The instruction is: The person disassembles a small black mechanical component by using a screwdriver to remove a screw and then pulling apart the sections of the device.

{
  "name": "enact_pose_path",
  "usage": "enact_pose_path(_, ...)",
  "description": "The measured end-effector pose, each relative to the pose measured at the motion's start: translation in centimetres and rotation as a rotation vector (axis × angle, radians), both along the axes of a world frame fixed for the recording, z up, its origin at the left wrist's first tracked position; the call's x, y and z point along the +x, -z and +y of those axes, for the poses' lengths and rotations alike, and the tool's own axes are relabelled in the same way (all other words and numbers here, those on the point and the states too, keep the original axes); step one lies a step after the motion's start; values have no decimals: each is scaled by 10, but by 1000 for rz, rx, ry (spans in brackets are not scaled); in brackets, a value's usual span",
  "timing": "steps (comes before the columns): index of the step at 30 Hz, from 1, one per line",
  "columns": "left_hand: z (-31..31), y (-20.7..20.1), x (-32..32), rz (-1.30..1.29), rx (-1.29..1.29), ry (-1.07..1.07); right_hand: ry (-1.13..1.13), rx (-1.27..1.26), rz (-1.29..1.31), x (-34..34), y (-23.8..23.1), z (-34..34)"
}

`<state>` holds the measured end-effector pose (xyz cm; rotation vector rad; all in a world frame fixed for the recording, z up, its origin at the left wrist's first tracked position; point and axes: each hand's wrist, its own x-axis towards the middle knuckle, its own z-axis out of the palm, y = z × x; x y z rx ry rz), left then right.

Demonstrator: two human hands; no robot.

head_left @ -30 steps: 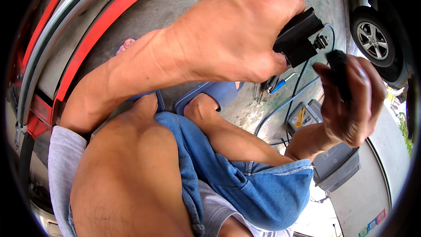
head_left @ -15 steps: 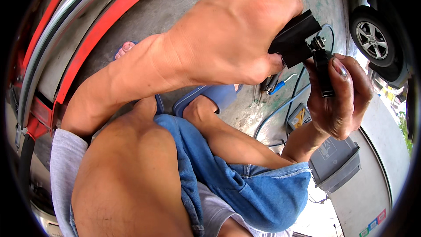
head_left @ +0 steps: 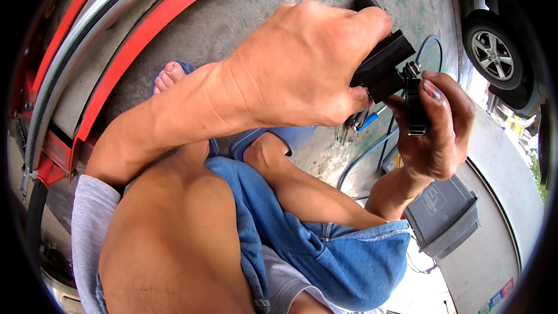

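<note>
My left hand (head_left: 302,64) reaches across from the left, its fingers closed around a black block-shaped part (head_left: 388,68) with flat sides. Another black end (head_left: 366,1) pokes out beyond the knuckles; whether it belongs to the same part is hidden by the hand. On the right, my right hand (head_left: 439,134) pinches a small black piece (head_left: 416,110) between thumb and fingers. A shiny metal fitting (head_left: 411,70) sits at the top of that piece, close against the block's near corner. I cannot tell whether the two are joined. Dark smudges mark the right fingertips.
On the concrete floor below lie a blue-handled tool (head_left: 368,121) and a blue hose (head_left: 361,161). A grey plastic case (head_left: 443,212) is at the right. A car wheel (head_left: 492,54) stands at upper right, and red metal rails (head_left: 131,43) curve along the left.
Both hands have shifted slightly left, the left hand also downward, carrying the black block and small piece with them. Their grips look the same.
</note>
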<state>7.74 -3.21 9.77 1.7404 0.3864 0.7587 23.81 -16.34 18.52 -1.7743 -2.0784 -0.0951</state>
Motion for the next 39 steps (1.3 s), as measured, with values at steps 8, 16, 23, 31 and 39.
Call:
enact_pose_path(8,-3,-2,2,71,-54,62,58,-127,34,-5,1,-2)
enact_pose_path(16,-7,2,1,86,-121,63,76,-50,399,0,22,-3)
enact_pose_path(23,-6,3,-4,154,-195,56,95,-75,197,-10,24,-1)
enact_pose_path(31,-6,3,-1,181,-129,-3,90,-53,123,-15,35,-6)
enact_pose_path(39,-7,3,-4,122,-61,-70,340,165,737,-37,55,-16)
